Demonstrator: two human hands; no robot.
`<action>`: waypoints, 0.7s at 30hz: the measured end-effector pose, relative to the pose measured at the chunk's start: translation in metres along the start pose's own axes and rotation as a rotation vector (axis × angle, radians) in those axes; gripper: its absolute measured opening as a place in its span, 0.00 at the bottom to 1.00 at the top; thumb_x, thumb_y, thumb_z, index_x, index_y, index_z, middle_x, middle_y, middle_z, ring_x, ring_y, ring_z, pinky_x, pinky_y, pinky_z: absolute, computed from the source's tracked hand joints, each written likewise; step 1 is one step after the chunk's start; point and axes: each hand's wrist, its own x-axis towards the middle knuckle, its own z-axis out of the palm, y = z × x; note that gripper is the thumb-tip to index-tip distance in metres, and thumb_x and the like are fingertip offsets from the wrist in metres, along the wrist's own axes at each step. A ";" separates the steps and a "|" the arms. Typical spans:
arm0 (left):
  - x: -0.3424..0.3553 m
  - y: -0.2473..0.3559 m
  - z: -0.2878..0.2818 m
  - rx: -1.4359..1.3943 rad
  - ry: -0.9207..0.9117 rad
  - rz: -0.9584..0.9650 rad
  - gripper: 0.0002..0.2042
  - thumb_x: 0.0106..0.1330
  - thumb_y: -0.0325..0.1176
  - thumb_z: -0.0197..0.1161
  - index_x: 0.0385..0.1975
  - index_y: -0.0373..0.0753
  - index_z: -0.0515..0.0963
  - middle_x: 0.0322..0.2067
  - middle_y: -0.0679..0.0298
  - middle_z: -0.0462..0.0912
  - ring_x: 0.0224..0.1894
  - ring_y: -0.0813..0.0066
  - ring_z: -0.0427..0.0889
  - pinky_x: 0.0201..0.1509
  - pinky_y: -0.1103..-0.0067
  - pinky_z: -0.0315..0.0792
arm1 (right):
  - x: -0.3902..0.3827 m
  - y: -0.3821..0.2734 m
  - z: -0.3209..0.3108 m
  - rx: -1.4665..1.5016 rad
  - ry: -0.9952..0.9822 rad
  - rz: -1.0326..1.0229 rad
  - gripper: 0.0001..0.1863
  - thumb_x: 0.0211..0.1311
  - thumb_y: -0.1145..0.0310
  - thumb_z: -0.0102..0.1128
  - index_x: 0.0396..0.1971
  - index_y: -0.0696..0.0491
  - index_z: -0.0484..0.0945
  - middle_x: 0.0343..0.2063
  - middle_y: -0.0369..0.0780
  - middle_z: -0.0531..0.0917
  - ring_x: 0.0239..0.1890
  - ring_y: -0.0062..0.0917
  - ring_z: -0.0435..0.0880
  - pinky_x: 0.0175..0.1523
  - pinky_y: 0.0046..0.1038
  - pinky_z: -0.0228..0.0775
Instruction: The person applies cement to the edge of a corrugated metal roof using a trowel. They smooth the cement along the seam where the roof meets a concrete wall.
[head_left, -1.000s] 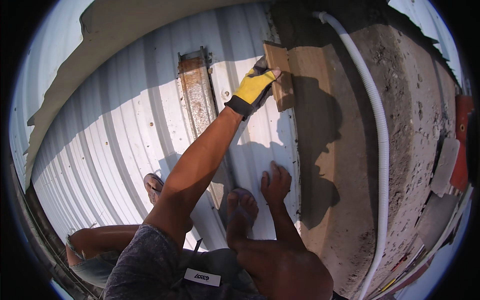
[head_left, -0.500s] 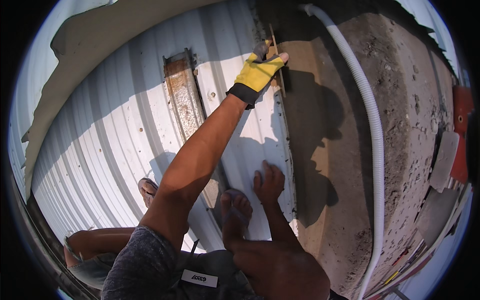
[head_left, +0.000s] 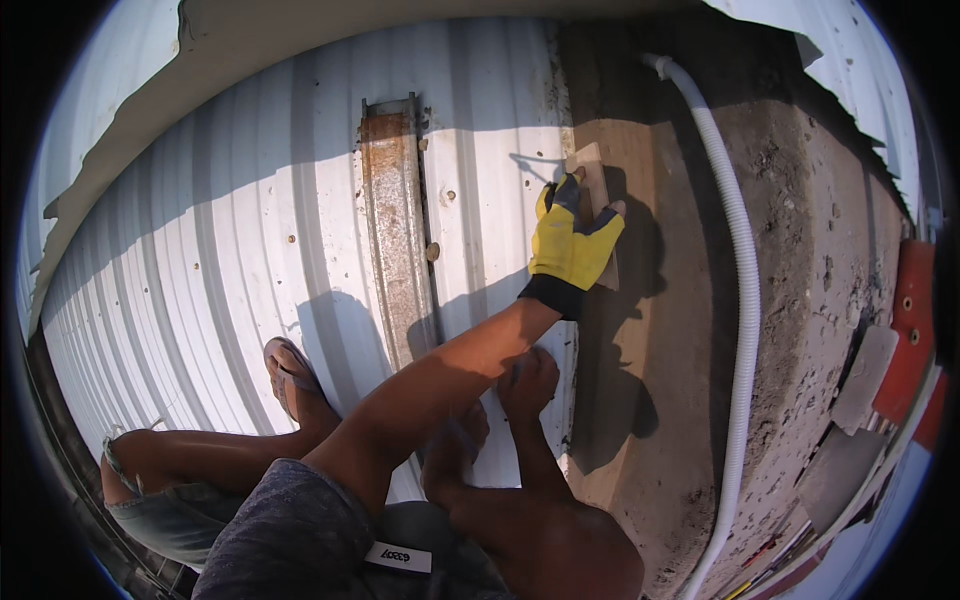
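Observation:
My left hand (head_left: 572,245), in a yellow and dark fingerless-tipped glove, is closed on a flat, narrow wooden float (head_left: 594,165). The float lies against the smooth brown mortar strip (head_left: 618,142) beside the white metal sheet. Its handle is hidden under my fingers. Bare and ungloved, my right hand (head_left: 532,382) rests on the corrugated sheet (head_left: 490,220) near my foot, fingers stretched out and holding nothing. My left forearm passes just above it and covers part of the fingertips.
A white corrugated hose (head_left: 745,250) curves along the rough concrete wall (head_left: 790,330) on the right. A rusty metal channel (head_left: 393,190) lies on the sheet. My sandalled foot (head_left: 292,378) stands at left. Red metal (head_left: 908,310) shows at far right.
My left hand has drawn the float nearer and to the right, turning it from edge-on to flatter against the mortar. My right hand stays near the same spot on the sheet.

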 end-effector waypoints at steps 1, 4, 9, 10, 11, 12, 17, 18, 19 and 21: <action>0.007 0.001 -0.008 -0.014 0.026 0.032 0.34 0.62 0.43 0.76 0.64 0.30 0.72 0.58 0.52 0.75 0.59 0.63 0.78 0.64 0.73 0.71 | 0.001 -0.001 0.001 0.004 0.012 -0.002 0.25 0.63 0.59 0.66 0.58 0.52 0.80 0.46 0.47 0.79 0.46 0.45 0.79 0.51 0.46 0.71; 0.058 0.002 -0.026 -0.063 0.036 0.044 0.32 0.65 0.45 0.73 0.63 0.31 0.74 0.53 0.54 0.80 0.58 0.66 0.80 0.63 0.74 0.72 | 0.000 -0.006 -0.002 0.020 0.008 0.019 0.24 0.64 0.59 0.65 0.58 0.52 0.80 0.46 0.47 0.78 0.46 0.45 0.78 0.52 0.45 0.71; 0.150 -0.006 -0.002 0.026 0.063 0.212 0.23 0.67 0.46 0.70 0.57 0.38 0.81 0.50 0.53 0.86 0.52 0.59 0.84 0.58 0.71 0.75 | 0.006 -0.006 -0.005 0.032 -0.016 0.023 0.23 0.65 0.61 0.64 0.57 0.54 0.80 0.47 0.49 0.78 0.49 0.45 0.78 0.55 0.46 0.70; 0.167 -0.024 0.001 0.047 0.140 0.287 0.23 0.67 0.45 0.69 0.56 0.38 0.82 0.50 0.52 0.86 0.51 0.57 0.85 0.57 0.71 0.76 | 0.006 -0.011 -0.002 0.061 -0.010 0.015 0.23 0.65 0.61 0.64 0.57 0.54 0.80 0.48 0.49 0.78 0.49 0.45 0.78 0.55 0.46 0.70; 0.171 -0.029 0.010 0.052 0.200 0.355 0.22 0.67 0.44 0.69 0.56 0.38 0.82 0.50 0.52 0.86 0.50 0.56 0.85 0.57 0.70 0.76 | 0.005 -0.009 -0.001 0.068 -0.002 0.020 0.23 0.65 0.61 0.64 0.57 0.54 0.80 0.48 0.49 0.78 0.49 0.45 0.78 0.55 0.47 0.70; 0.176 -0.034 0.012 0.217 0.060 0.333 0.21 0.66 0.39 0.67 0.56 0.37 0.82 0.52 0.52 0.85 0.50 0.54 0.85 0.57 0.70 0.77 | 0.004 -0.008 0.000 0.080 0.005 0.021 0.23 0.65 0.61 0.64 0.57 0.54 0.80 0.48 0.49 0.78 0.49 0.45 0.78 0.55 0.47 0.70; 0.138 -0.035 0.022 0.062 0.054 0.240 0.19 0.65 0.34 0.66 0.56 0.40 0.81 0.51 0.51 0.83 0.52 0.53 0.84 0.59 0.70 0.76 | 0.007 -0.009 0.001 0.032 -0.019 0.037 0.23 0.64 0.60 0.65 0.57 0.52 0.80 0.47 0.47 0.78 0.47 0.43 0.78 0.52 0.47 0.71; 0.123 -0.034 0.017 0.073 0.020 0.249 0.19 0.65 0.33 0.66 0.57 0.40 0.81 0.51 0.51 0.83 0.53 0.53 0.84 0.59 0.70 0.75 | 0.007 -0.010 -0.001 0.033 -0.038 0.042 0.23 0.64 0.60 0.65 0.57 0.52 0.79 0.47 0.47 0.78 0.47 0.44 0.78 0.52 0.47 0.71; 0.106 -0.029 0.016 0.077 -0.018 0.265 0.19 0.66 0.32 0.65 0.57 0.40 0.81 0.52 0.51 0.83 0.54 0.53 0.83 0.60 0.70 0.75 | 0.004 -0.008 -0.004 0.007 -0.033 0.045 0.23 0.64 0.59 0.65 0.57 0.52 0.79 0.47 0.48 0.78 0.46 0.44 0.78 0.52 0.47 0.71; 0.060 -0.040 0.005 0.138 0.021 0.350 0.19 0.66 0.29 0.65 0.58 0.39 0.80 0.55 0.51 0.81 0.58 0.53 0.81 0.63 0.69 0.73 | 0.008 -0.011 0.003 -0.010 0.003 0.023 0.23 0.64 0.59 0.65 0.57 0.52 0.79 0.47 0.48 0.78 0.46 0.44 0.78 0.52 0.47 0.70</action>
